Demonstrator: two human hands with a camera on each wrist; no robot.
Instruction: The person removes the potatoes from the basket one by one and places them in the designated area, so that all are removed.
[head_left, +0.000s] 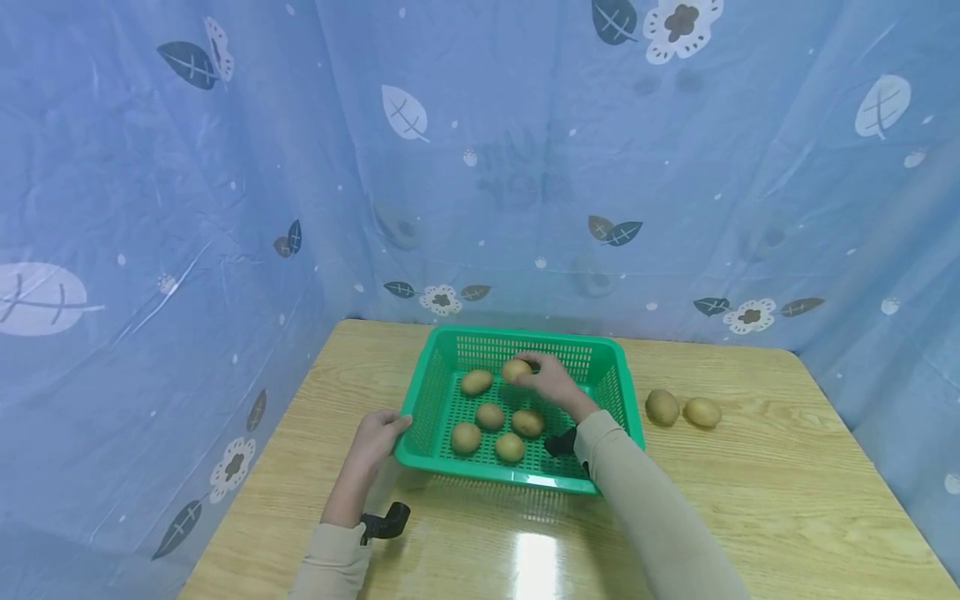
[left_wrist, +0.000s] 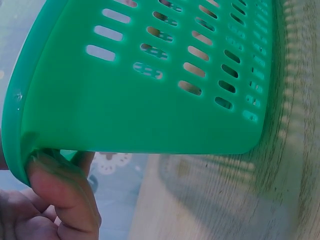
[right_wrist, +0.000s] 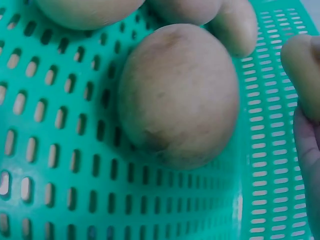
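Note:
A green plastic basket (head_left: 517, 477) with slotted walls stands on the table. My left hand (head_left: 378, 433) grips its rim at the near left corner; in the left wrist view the thumb and fingers (left_wrist: 65, 192) curl round that rim. Inside the basket, my right hand (head_left: 551, 381) holds a potato (head_left: 515, 371) between thumb and fingers, above the basket floor. Several other potatoes lie on that floor, one potato (head_left: 476, 382) toward the back left and another potato (head_left: 528, 422) near the middle. The right wrist view shows one potato (right_wrist: 180, 95) up close, with the held potato (right_wrist: 302, 75) at the right edge.
Two more potatoes, a darker potato (head_left: 662, 407) and a lighter potato (head_left: 702, 412), lie side by side on the wooden table (head_left: 780, 467), right of the basket. A blue patterned curtain (head_left: 525, 167) hangs behind the table and along both sides.

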